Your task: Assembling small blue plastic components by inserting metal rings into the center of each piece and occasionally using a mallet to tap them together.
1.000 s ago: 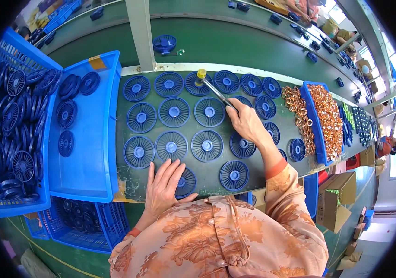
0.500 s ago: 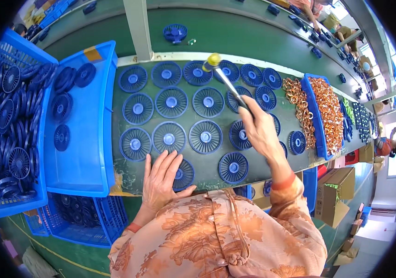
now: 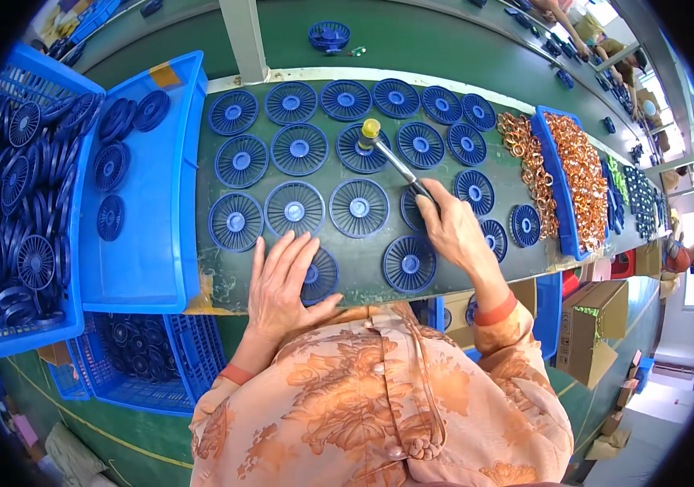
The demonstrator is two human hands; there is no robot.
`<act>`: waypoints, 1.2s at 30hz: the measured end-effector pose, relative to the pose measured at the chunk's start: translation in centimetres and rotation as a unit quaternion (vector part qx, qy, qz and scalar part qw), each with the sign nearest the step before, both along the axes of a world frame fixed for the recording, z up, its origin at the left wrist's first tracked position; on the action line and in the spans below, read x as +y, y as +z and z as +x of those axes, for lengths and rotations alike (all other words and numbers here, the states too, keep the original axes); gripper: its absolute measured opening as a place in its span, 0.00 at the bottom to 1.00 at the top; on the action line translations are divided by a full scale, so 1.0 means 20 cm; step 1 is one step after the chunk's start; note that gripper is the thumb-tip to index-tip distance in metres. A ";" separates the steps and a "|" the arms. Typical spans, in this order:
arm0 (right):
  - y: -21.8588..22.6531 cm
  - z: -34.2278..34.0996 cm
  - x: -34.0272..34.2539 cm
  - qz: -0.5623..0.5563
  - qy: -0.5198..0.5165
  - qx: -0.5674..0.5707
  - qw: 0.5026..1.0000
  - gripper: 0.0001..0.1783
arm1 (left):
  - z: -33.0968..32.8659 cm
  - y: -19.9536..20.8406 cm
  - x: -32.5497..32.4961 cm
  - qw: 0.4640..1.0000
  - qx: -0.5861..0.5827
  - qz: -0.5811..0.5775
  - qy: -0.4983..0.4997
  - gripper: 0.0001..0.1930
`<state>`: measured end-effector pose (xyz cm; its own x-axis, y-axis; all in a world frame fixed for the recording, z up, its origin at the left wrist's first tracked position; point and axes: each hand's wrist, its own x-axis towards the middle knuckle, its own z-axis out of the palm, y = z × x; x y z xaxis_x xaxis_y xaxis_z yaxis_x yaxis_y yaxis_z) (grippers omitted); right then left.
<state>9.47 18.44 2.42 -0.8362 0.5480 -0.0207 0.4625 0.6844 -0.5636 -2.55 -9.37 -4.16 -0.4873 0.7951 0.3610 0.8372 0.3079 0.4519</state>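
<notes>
My right hand [image 3: 456, 227] is wrapped round the dark grip of a small hammer [image 3: 395, 162] with a yellow head and a metal shaft. Its head hangs over or on a blue round fan grille [image 3: 347, 158] in the second row; I cannot tell whether they touch. With fingers stretched out, my left hand [image 3: 280, 284] lies at the near edge of the bench, partly covering another grille [image 3: 320, 280]. Several more spoked grilles lie in rows across the dark green bench [image 3: 339, 260]. Part of one grille [image 3: 413, 209] is hidden by my right hand.
On the left stand a blue crate [image 3: 79, 243] packed with grilles and a blue tray [image 3: 140, 276] holding a few. Copper-coloured rings fill a blue bin [image 3: 548, 162] and spill beside it. Behind, a post [image 3: 243, 40] rises near a green conveyor [image 3: 428, 45]. Other people work far right.
The hammer's head has come down from the far row to a second-row grille. My left hand keeps its place on the near grille. The whole view has shifted slightly.
</notes>
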 end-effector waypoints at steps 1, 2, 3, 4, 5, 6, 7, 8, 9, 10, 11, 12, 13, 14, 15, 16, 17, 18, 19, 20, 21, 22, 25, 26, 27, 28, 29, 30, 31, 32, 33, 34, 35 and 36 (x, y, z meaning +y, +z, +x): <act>0.01 0.02 0.00 -0.013 0.000 0.000 1.000 0.18 | 0.00 0.00 0.00 1.000 0.000 0.002 -0.004 0.43; 0.01 0.03 0.00 -0.026 0.005 0.000 1.000 0.17 | 0.01 -0.01 0.00 1.000 -0.001 0.004 -0.003 0.43; 0.01 0.07 -0.03 -0.014 0.004 0.023 1.000 0.18 | 0.00 0.00 0.00 1.000 0.000 0.003 -0.004 0.44; 0.04 0.12 -0.07 -0.016 0.007 0.020 1.000 0.18 | 0.00 0.00 0.01 1.000 -0.002 0.001 -0.001 0.44; 0.11 0.15 -0.14 -0.036 0.015 0.048 0.998 0.18 | 0.00 -0.01 0.00 1.000 -0.002 0.004 0.004 0.44; 0.15 0.20 -0.20 -0.055 0.017 0.075 0.996 0.19 | 0.00 -0.01 -0.01 1.000 -0.001 0.006 0.002 0.45; 0.14 0.25 -0.23 -0.055 0.026 0.080 0.995 0.20 | 0.00 -0.01 -0.01 1.000 0.002 0.007 0.004 0.46; 0.11 0.28 -0.25 -0.039 0.032 0.109 0.993 0.19 | 0.00 -0.01 -0.01 1.000 0.001 0.006 0.002 0.46; 0.09 0.30 -0.25 -0.018 0.033 0.022 0.999 0.18 | 0.00 -0.01 0.00 1.000 0.001 0.007 0.002 0.46; 0.06 0.32 -0.25 0.002 0.034 -0.064 0.997 0.18 | 0.00 0.00 0.00 1.000 0.002 0.007 0.002 0.47; 0.02 0.30 -0.23 -0.043 0.026 -0.042 0.998 0.18 | 0.00 -0.01 0.01 1.000 0.002 0.006 0.001 0.48; 0.03 0.31 -0.22 -0.043 0.025 -0.041 0.998 0.18 | 0.00 0.00 0.01 1.000 0.003 0.007 0.000 0.48; 0.05 0.31 -0.21 -0.043 0.027 -0.035 0.998 0.18 | 0.00 0.01 0.02 1.000 -0.012 0.011 -0.003 0.49; 0.06 0.31 -0.22 -0.047 0.030 -0.030 0.998 0.18 | 0.00 0.01 0.01 1.000 -0.027 0.011 -0.004 0.49; 0.06 0.31 -0.23 -0.068 0.020 -0.012 0.997 0.19 | 0.00 0.03 0.00 1.000 -0.027 0.007 -0.004 0.49; 0.05 0.31 -0.24 -0.072 0.020 -0.012 0.997 0.19 | 0.01 0.05 0.00 1.000 -0.024 0.017 0.011 0.50; 0.04 0.31 -0.25 -0.080 0.010 0.013 0.997 0.18 | 0.02 0.06 -0.01 0.999 -0.023 0.028 0.026 0.50; 0.03 0.32 -0.26 -0.088 -0.001 0.038 0.995 0.18 | 0.04 0.05 -0.01 0.999 -0.024 0.025 0.026 0.50; -0.01 0.33 -0.24 -0.031 0.021 0.009 0.999 0.18 | 0.05 0.04 -0.02 0.999 -0.025 0.019 0.029 0.50; -0.02 0.33 -0.23 -0.033 0.023 0.009 0.999 0.18 | 0.05 0.03 -0.03 0.999 -0.023 0.013 0.034 0.51; -0.02 0.34 -0.22 -0.018 0.027 0.004 0.999 0.18 | 0.06 0.02 -0.02 0.999 -0.022 0.021 0.029 0.51; -0.02 0.35 -0.21 -0.004 0.031 -0.002 1.000 0.18 | 0.06 0.02 0.00 0.999 -0.022 0.020 0.029 0.51; -0.01 0.42 -0.25 -0.033 0.020 0.008 0.999 0.18 | 0.10 0.02 0.08 0.998 -0.041 0.038 -0.003 0.53; 0.01 0.46 -0.26 -0.057 0.020 0.039 0.997 0.17 | 0.11 0.02 0.12 0.998 -0.043 0.038 0.000 0.53; 0.02 0.49 -0.28 -0.070 0.038 0.079 0.994 0.17 | 0.12 0.02 0.15 0.997 -0.056 0.050 -0.004 0.54; 0.04 0.52 -0.30 -0.068 0.069 0.104 0.990 0.18 | 0.12 0.02 0.18 0.996 -0.069 0.061 -0.008 0.56; 0.03 0.53 -0.32 -0.058 0.091 0.133 0.985 0.19 | 0.12 0.02 0.20 0.996 -0.057 0.065 -0.017 0.58; 0.01 0.54 -0.34 -0.050 0.113 0.162 0.979 0.20 | 0.12 0.01 0.21 0.996 -0.059 0.064 -0.018 0.58; 0.00 0.56 -0.34 -0.077 0.114 0.101 0.985 0.20 | 0.12 0.00 0.22 0.996 -0.059 0.061 -0.012 0.58; -0.04 0.56 -0.33 -0.078 0.115 0.100 0.985 0.20 | 0.12 -0.01 0.22 0.997 -0.058 0.059 -0.005 0.58; -0.09 0.57 -0.31 -0.061 0.112 0.020 0.992 0.21 | 0.12 -0.03 0.22 0.996 -0.070 0.049 -0.003 0.58; -0.12 0.57 -0.29 -0.045 0.108 -0.061 0.991 0.21 | 0.12 -0.02 0.23 0.996 -0.071 0.050 -0.008 0.58; -0.12 0.56 -0.30 -0.055 0.105 -0.041 0.992 0.20 | 0.12 -0.03 0.23 0.996 -0.068 0.051 -0.005 0.58; -0.11 0.56 -0.29 -0.057 0.106 -0.042 0.992 0.20 | 0.13 -0.03 0.23 0.996 -0.065 0.053 -0.002 0.57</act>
<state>20.62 12.58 0.15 -0.9253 0.3501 -0.1459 0.3629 0.7056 -0.6086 -0.01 -4.78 -4.75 -0.5327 0.7577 0.3771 0.7706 0.2501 0.5861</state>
